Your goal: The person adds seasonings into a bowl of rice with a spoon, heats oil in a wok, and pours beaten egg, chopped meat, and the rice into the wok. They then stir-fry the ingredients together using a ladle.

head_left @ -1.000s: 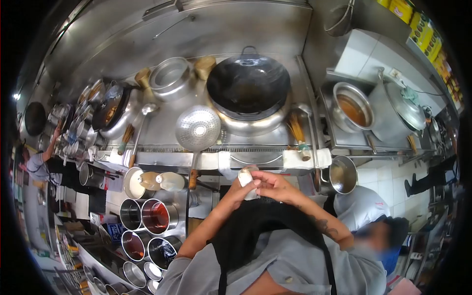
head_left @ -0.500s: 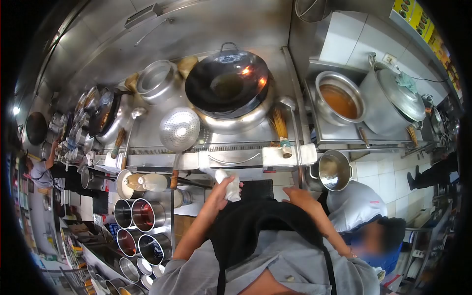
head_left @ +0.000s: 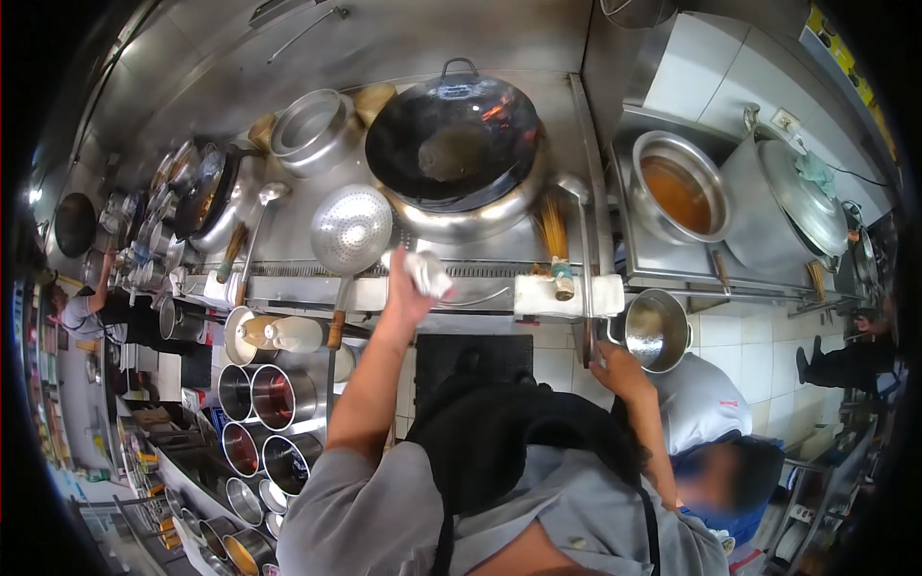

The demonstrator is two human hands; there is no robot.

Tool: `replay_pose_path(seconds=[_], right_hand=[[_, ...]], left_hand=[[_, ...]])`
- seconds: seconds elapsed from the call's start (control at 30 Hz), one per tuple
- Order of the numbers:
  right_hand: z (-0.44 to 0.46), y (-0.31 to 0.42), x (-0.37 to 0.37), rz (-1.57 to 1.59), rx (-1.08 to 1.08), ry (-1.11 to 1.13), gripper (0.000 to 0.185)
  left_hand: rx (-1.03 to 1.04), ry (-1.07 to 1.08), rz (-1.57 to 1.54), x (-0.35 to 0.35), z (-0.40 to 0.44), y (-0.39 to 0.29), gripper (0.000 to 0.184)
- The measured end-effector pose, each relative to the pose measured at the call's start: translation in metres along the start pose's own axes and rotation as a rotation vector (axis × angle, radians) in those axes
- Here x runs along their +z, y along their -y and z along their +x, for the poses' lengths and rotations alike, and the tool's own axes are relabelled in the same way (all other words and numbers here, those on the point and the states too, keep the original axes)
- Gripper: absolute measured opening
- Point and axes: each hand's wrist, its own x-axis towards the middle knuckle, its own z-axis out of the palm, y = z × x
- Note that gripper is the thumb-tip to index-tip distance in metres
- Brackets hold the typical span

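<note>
My left hand [head_left: 411,296] is closed around a bunched white cloth [head_left: 428,273], over the front rail of the stove and beside the skimmer's handle. The large perforated skimmer [head_left: 351,228] lies left of it on the steel top. My right hand [head_left: 626,372] has its fingers closed at the wooden lower end of a long ladle [head_left: 583,259], whose bowl rests on the stove. A black wok [head_left: 451,144] sits on the burner with a little liquid at its bottom. A bamboo brush [head_left: 553,240] lies between the wok and the ladle, near a folded white cloth [head_left: 523,296].
Right of the stove stand a pot of brown liquid [head_left: 680,187] and a big lidded stockpot [head_left: 783,206]. A smaller pot [head_left: 657,330] is close to my right hand. Metal containers [head_left: 284,396] and bottles [head_left: 298,333] stand left. A co-worker [head_left: 709,408] is low at my right.
My left hand has moved forward and left with the white cloth, over the stove rail. My right hand has moved right to the ladle's handle end.
</note>
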Motion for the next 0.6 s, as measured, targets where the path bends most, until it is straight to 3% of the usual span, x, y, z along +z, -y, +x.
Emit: replay_pose_path(seconds=[0.07, 0.17, 0.27, 0.3, 0.4, 0.43, 0.5, 0.6], right_hand=[[0.002, 0.003, 0.004, 0.026, -0.026, -0.030, 0.044], [0.000, 0.001, 0.025, -0.027, -0.099, -0.044, 0.046], [-0.011, 0.007, 0.043, 0.104, 0.045, 0.055, 0.042], [-0.012, -0.001, 0.054, 0.109, 0.069, 0.112, 0.045], [-0.019, -0.088, 0.137, 0.079, 0.091, 0.137, 0.045], [-0.028, -0.084, 0.138, 0.107, 0.129, 0.141, 0.045], [-0.038, -0.073, 0.130, 0.151, 0.191, 0.130, 0.045], [-0.044, -0.038, 0.111, 0.208, 0.255, 0.103, 0.045]], left_hand=[[-0.045, -0.022, -0.012, 0.021, 0.029, -0.025, 0.058], [-0.060, 0.018, 0.007, 0.010, 0.114, -0.038, 0.068], [-0.092, -0.016, 0.025, 0.019, 0.154, -0.043, 0.067], [-0.096, -0.088, -0.012, 0.024, 0.159, -0.044, 0.053], [-0.122, -0.035, -0.026, 0.019, 0.186, -0.042, 0.027], [-0.138, -0.045, -0.071, 0.025, 0.174, -0.045, 0.015], [-0.144, 0.000, -0.037, 0.014, 0.199, -0.042, 0.014], [-0.055, -0.038, 0.027, 0.023, 0.163, -0.041, 0.012]])
